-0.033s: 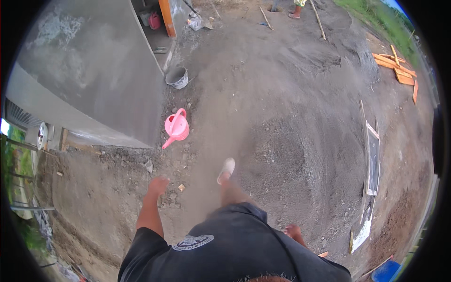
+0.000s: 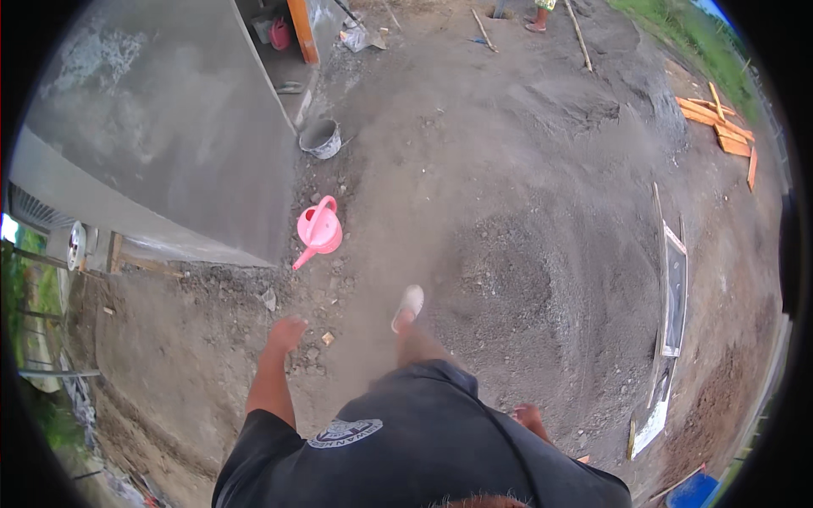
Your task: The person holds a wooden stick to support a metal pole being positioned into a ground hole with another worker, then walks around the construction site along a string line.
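My left hand (image 2: 289, 333) hangs out in front of my left side above the bare ground. It holds nothing that I can see, and its fingers look loosely stretched. The closest large thing to it is a pink watering can (image 2: 321, 229), which stands on the dirt ahead, apart from the hand, its spout toward me. My right hand (image 2: 529, 416) is low beside my right hip, partly hidden by my dark shirt. Its fingers are too small and covered to read. One foot in a pale shoe (image 2: 410, 306) is forward on the ground.
A grey bucket (image 2: 322, 139) stands by the plastered wall (image 2: 195, 161) at the left, near a doorway. A framed screen (image 2: 674, 292) lies on the right beside a grey sand heap (image 2: 584, 110). Wooden boards (image 2: 720, 127) are piled far right. Another person's foot (image 2: 536, 26) shows far ahead.
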